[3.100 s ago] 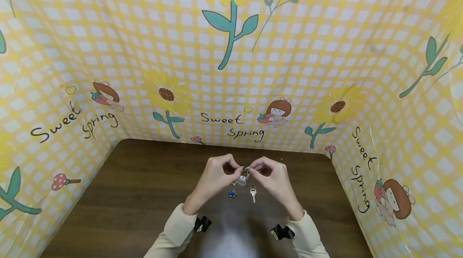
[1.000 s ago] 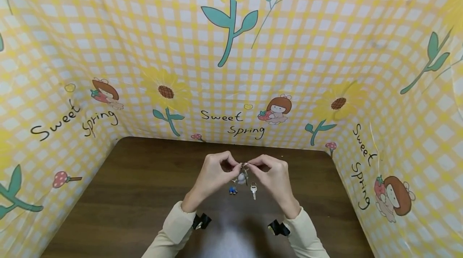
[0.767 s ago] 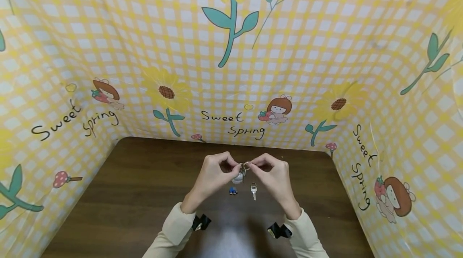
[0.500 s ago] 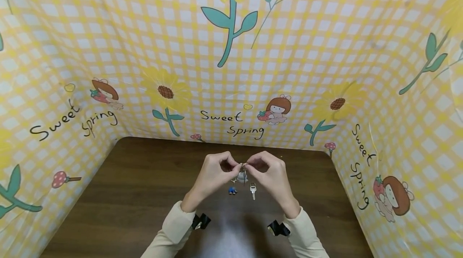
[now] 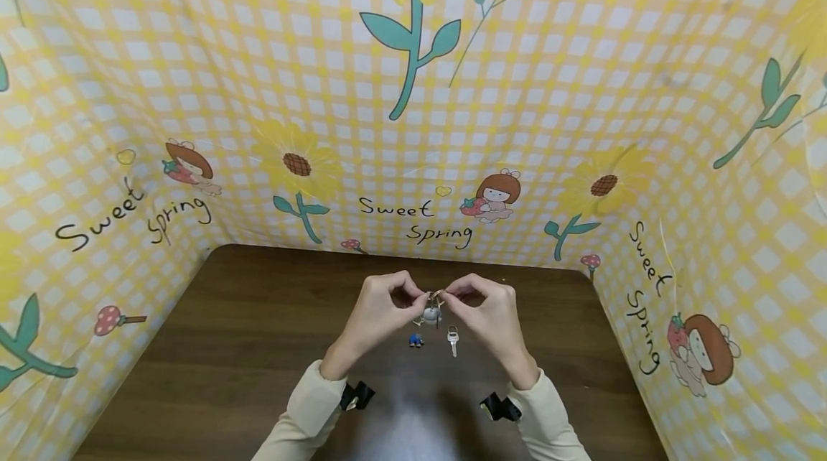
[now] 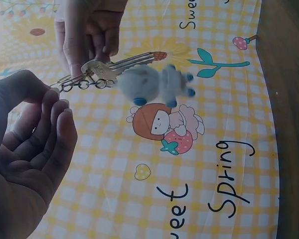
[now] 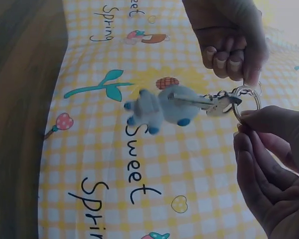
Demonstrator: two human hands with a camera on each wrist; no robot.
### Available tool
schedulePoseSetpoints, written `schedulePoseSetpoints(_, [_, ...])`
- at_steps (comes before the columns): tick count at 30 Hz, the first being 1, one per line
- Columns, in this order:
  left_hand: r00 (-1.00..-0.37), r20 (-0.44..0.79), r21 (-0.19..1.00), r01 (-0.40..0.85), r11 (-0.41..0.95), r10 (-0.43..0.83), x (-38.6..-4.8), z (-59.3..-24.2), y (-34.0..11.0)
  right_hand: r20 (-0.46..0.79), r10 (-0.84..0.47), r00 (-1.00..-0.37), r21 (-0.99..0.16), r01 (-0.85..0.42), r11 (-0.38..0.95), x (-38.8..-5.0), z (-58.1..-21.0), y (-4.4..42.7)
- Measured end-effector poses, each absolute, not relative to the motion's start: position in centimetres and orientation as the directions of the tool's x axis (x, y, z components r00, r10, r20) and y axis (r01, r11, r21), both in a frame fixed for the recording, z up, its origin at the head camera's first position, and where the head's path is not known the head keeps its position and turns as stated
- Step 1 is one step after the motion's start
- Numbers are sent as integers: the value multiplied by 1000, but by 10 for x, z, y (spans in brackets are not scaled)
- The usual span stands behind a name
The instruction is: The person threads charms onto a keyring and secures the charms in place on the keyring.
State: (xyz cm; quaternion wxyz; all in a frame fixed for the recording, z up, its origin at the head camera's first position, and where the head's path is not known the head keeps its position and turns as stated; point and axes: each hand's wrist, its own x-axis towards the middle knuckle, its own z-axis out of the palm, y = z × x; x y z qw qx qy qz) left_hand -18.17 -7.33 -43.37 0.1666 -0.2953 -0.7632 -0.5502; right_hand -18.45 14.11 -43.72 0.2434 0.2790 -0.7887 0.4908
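Above the table, both hands hold a metal key ring (image 7: pixel 259 105) between them. My left hand (image 5: pixel 381 309) pinches its one side with thumb and forefinger. From the opposite side, my right hand (image 5: pixel 486 310) pinches the ring the same way. A pale blue-white figurine charm (image 6: pixel 139 82) with darker blue feet hangs from it on a short chain (image 6: pixel 89 83). Beside the charm hang silver keys (image 6: pixel 132 62), partly overlapping. Fingertips hide parts of the ring. A single silver key (image 5: pixel 454 343) lies on the table below my right hand, and a small blue object (image 5: pixel 416 340) lies to its left.
A dark brown wooden table (image 5: pixel 258 346) spreads under the hands. Yellow checked cloth (image 5: pixel 413 152) with flowers and lettering rises behind it and on both sides. A black wrist camera (image 5: pixel 357 396) sits on the left cuff, another camera (image 5: pixel 500 407) on the right.
Both hands stay on the key ring in about the same place. Since half a second ago, the right hand has shifted slightly right, away from the left. The hanging charm has swung and turned.
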Motion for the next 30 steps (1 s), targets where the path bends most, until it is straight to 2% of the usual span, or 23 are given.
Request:
schedulePoseSetpoints(6, [-770, 578, 747, 632, 206, 270, -181, -435, -72, 611, -192, -768, -691, -635, 344, -183, -439, 141])
schedulePoseSetpoints(12, [-769, 580, 749, 633, 198, 268, -182, -435, -70, 671, -251, -698, -600, -710, 369, -185, -439, 141])
schedulePoseSetpoints(15, [-760, 592, 738, 645, 197, 268, -182, -435, -70, 686, -246, -684, -585, -720, 372, -184, -439, 142])
schedulePoseSetpoints(20, [-746, 608, 722, 662, 200, 271, -181, -435, -71, 645, -211, -735, -652, -672, 350, -183, -436, 145])
schedulePoseSetpoints(25, [-764, 586, 742, 640, 199, 269, -183, -436, -72, 562, -209, -800, -731, -599, 326, -183, -432, 148])
schedulePoseSetpoints(30, [-768, 566, 754, 629, 189, 300, -185, -438, -72, 509, -214, -834, -771, -552, 316, -183, -432, 149])
